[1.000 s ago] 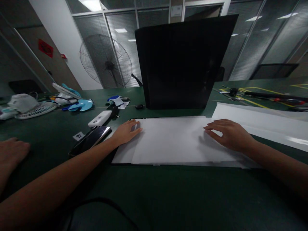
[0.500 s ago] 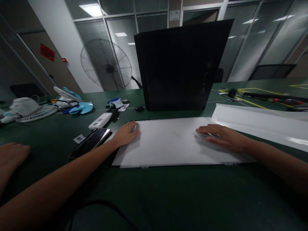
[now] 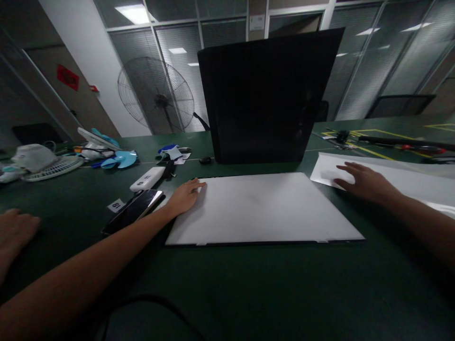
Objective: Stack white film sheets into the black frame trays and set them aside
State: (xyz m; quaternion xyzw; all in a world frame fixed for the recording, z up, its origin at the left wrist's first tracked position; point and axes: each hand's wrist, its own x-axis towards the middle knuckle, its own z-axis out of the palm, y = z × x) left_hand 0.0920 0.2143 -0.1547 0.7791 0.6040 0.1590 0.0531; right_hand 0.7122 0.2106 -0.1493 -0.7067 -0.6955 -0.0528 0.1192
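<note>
In front of me a flat white sheet (image 3: pixel 249 208) lies over a thin panel whose dark edge (image 3: pixel 263 243) shows along the near side. Small tabs stick out from the sheet's near edge. My left hand (image 3: pixel 185 196) rests at the panel's left edge, fingers stretched out onto the white surface. To the right, clear of the panel, my right hand (image 3: pixel 366 182) is over a large curled white sheet (image 3: pixel 327 168). Its thumb and fingers are apart with nothing between them. Whether it touches that sheet I cannot tell.
A large black panel (image 3: pixel 263 99) stands upright behind the white one. Left of my hand lie a phone (image 3: pixel 137 210), a white handheld device (image 3: pixel 147 179) and fan parts (image 3: pixel 121 159). Another person's hand (image 3: pixel 17 229) rests at the far left. A black cable (image 3: pixel 152 298) runs in front.
My right hand has left the panel and moved right, over the curled sheet. The sheet on the panel has shifted left, its edges now nearly flush. My left hand stays at the left edge.
</note>
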